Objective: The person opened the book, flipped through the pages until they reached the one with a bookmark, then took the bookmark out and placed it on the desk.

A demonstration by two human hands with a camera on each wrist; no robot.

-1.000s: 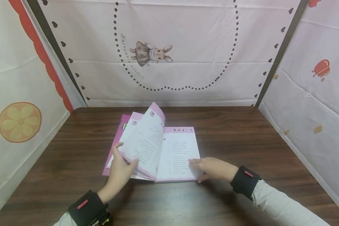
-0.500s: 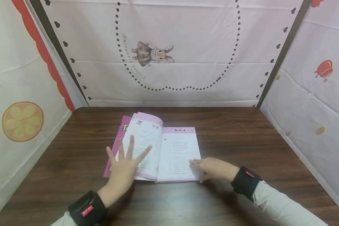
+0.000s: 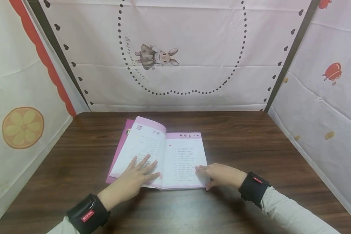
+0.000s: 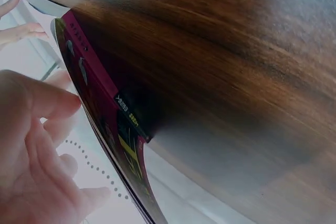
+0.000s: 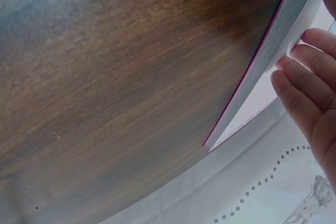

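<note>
The book lies spread on the table, in front of the far cloth, its purple cover showing past the left page. The left hand, fingers fanned and grasping nothing, rests on the near part of that page. The right hand is also unclenched, its extended fingers touching the near right part of the right page, its thumb by the book's near right corner.

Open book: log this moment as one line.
book: open on wooden table | left hand: spread on left page | right hand: resting on right page | magenta cover: showing beyond left page
</note>
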